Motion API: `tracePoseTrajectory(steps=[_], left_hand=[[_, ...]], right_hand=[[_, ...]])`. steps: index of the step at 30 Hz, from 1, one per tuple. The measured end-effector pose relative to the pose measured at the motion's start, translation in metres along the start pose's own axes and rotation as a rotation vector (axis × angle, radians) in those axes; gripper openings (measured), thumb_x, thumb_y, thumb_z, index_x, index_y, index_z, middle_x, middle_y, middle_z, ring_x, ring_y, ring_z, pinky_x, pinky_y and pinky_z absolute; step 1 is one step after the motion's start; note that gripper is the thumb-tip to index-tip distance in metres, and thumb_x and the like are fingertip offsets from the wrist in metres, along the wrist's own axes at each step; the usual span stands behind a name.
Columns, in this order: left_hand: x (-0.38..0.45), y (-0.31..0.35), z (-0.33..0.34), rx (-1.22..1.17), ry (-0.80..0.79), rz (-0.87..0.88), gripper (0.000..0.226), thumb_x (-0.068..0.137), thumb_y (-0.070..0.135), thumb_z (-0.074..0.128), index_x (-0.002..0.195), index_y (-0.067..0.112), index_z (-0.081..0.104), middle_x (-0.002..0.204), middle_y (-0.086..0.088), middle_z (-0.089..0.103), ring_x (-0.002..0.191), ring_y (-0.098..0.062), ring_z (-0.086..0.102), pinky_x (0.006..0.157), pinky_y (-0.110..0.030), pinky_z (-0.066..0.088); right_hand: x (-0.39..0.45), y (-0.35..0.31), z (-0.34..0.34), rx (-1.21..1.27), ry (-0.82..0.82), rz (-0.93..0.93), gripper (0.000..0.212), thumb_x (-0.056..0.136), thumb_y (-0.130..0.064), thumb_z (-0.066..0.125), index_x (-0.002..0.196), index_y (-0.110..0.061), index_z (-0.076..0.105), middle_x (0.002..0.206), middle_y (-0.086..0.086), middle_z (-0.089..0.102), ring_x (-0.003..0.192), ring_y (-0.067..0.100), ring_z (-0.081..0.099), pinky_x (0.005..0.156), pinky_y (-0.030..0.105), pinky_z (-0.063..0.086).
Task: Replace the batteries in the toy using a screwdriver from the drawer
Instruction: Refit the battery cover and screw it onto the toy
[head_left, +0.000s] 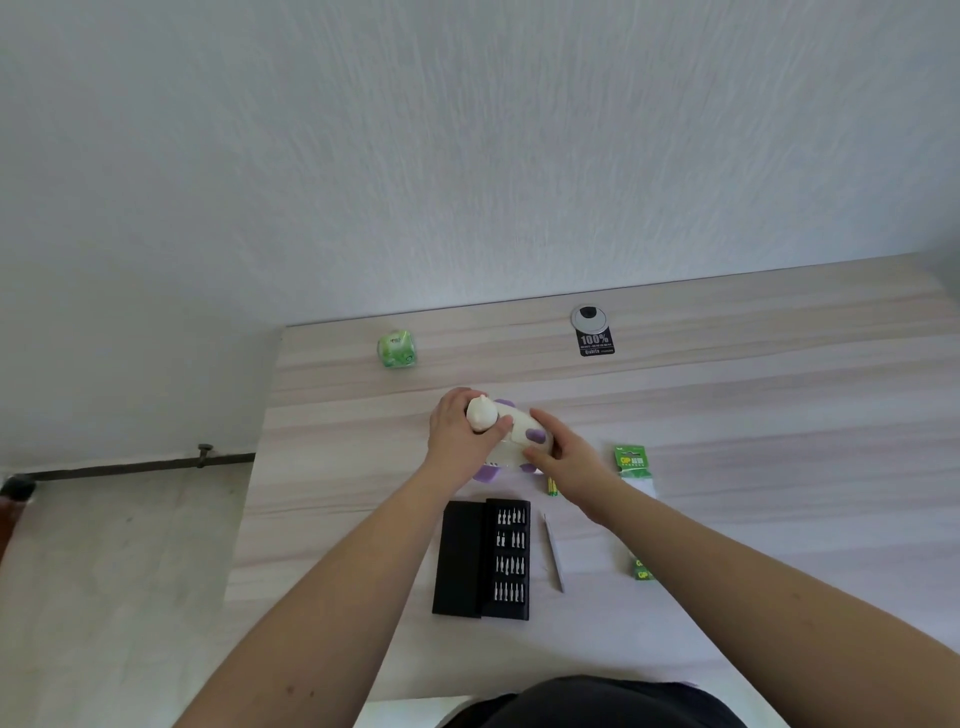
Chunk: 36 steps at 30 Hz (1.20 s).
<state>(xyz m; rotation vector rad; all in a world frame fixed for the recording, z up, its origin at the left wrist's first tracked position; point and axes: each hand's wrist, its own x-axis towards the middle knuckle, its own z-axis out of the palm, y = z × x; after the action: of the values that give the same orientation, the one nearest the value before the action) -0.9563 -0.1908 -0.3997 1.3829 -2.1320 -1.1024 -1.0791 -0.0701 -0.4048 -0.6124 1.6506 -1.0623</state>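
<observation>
A white toy with purple spots (511, 439) lies on the wooden desk (753, 415). My left hand (460, 434) grips its white rounded end, and my right hand (563, 452) holds its body from the right. Just below my right wrist lie two green-yellow batteries (551, 487). Nearer to me an open black bit case (485, 560) shows rows of silver bits. To its right a slim silver screwdriver (554, 552) rests on the desk. A green battery pack (632, 462) lies to the right of the toy.
A green tissue pack (396, 349) stands near the desk's far edge. A grey cable grommet (589, 317) with a black sticker (596, 344) sits at the back. Another small green package (642, 570) lies beside my right forearm. The desk's left edge drops to the floor.
</observation>
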Motion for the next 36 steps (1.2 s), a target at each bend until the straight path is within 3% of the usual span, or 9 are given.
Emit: tracePoseTrajectory(steps=[3, 9, 14, 17, 21, 23, 26, 29, 36], left_hand=[[0.001, 0.0, 0.0, -0.001, -0.001, 0.005, 0.04, 0.075, 0.033, 0.079, 0.107, 0.016, 0.061, 0.115, 0.004, 0.055, 0.114, -0.019, 0.05, 0.104, -0.036, 0.036], [-0.002, 0.0, -0.003, 0.033, -0.016, 0.033, 0.052, 0.069, 0.034, 0.084, 0.111, 0.015, 0.06, 0.119, 0.006, 0.048, 0.12, -0.015, 0.044, 0.107, -0.029, 0.03], [-0.001, -0.001, -0.004, 0.051, -0.034, 0.048, 0.058, 0.064, 0.033, 0.087, 0.112, 0.016, 0.058, 0.123, 0.003, 0.049, 0.122, -0.018, 0.045, 0.108, -0.031, 0.031], [-0.003, -0.002, -0.005, 0.043, -0.041, 0.066, 0.058, 0.065, 0.03, 0.087, 0.113, 0.016, 0.058, 0.119, 0.007, 0.044, 0.121, -0.018, 0.044, 0.105, -0.027, 0.03], [-0.003, -0.002, -0.004, 0.044, -0.023, 0.068, 0.057, 0.063, 0.031, 0.087, 0.111, 0.017, 0.058, 0.116, 0.011, 0.044, 0.118, -0.017, 0.046, 0.103, -0.025, 0.031], [-0.002, -0.001, -0.004, 0.05, -0.027, 0.063, 0.057, 0.064, 0.033, 0.086, 0.111, 0.018, 0.058, 0.115, 0.011, 0.044, 0.118, -0.016, 0.045, 0.103, -0.025, 0.031], [-0.002, -0.003, -0.007, 0.036, -0.073, 0.06, 0.06, 0.065, 0.034, 0.086, 0.115, 0.019, 0.057, 0.12, 0.011, 0.043, 0.121, -0.014, 0.041, 0.104, -0.024, 0.029], [-0.001, -0.009, -0.011, 0.017, -0.137, 0.056, 0.07, 0.059, 0.036, 0.09, 0.119, 0.021, 0.056, 0.125, 0.012, 0.039, 0.125, -0.013, 0.04, 0.108, -0.026, 0.03], [0.004, -0.008, -0.011, 0.012, -0.165, 0.05, 0.073, 0.057, 0.033, 0.091, 0.12, 0.02, 0.056, 0.132, 0.007, 0.04, 0.128, -0.015, 0.04, 0.111, -0.032, 0.032]], right_hand=[[-0.002, -0.001, -0.004, 0.008, -0.016, 0.0, 0.051, 0.096, -0.023, 0.057, 0.142, -0.032, 0.039, 0.11, -0.01, 0.062, 0.087, 0.005, 0.066, 0.088, 0.033, 0.05], [-0.002, -0.001, -0.004, 0.001, 0.004, -0.008, 0.046, 0.091, -0.033, 0.063, 0.135, -0.031, 0.05, 0.115, 0.005, 0.066, 0.101, 0.025, 0.065, 0.082, 0.034, 0.053], [0.0, -0.001, -0.007, 0.022, 0.007, -0.005, 0.042, 0.09, -0.027, 0.066, 0.129, -0.03, 0.055, 0.112, 0.006, 0.068, 0.096, 0.017, 0.064, 0.091, 0.044, 0.052], [-0.002, 0.003, -0.003, -0.058, 0.031, -0.034, 0.044, 0.089, -0.034, 0.065, 0.131, -0.03, 0.054, 0.109, 0.001, 0.069, 0.101, 0.02, 0.065, 0.085, 0.036, 0.054], [-0.007, 0.0, -0.001, -0.131, 0.03, -0.019, 0.045, 0.095, -0.037, 0.055, 0.138, -0.034, 0.044, 0.096, -0.008, 0.068, 0.085, 0.005, 0.062, 0.07, 0.02, 0.045], [-0.01, -0.005, 0.0, -0.106, 0.006, 0.007, 0.045, 0.096, -0.038, 0.052, 0.139, -0.038, 0.038, 0.096, -0.014, 0.065, 0.082, 0.0, 0.061, 0.073, 0.021, 0.045], [-0.008, -0.01, 0.005, -0.042, 0.008, 0.042, 0.043, 0.095, -0.049, 0.049, 0.135, -0.035, 0.043, 0.101, -0.008, 0.065, 0.094, 0.013, 0.065, 0.081, 0.029, 0.046], [-0.001, -0.013, 0.012, -0.07, 0.035, 0.066, 0.044, 0.092, -0.056, 0.043, 0.13, -0.033, 0.048, 0.097, 0.001, 0.069, 0.09, 0.022, 0.068, 0.077, 0.035, 0.047], [0.002, -0.03, 0.019, -0.116, 0.072, 0.075, 0.028, 0.095, -0.04, 0.051, 0.119, -0.027, 0.054, 0.103, 0.007, 0.065, 0.07, 0.022, 0.065, 0.059, 0.026, 0.046]])
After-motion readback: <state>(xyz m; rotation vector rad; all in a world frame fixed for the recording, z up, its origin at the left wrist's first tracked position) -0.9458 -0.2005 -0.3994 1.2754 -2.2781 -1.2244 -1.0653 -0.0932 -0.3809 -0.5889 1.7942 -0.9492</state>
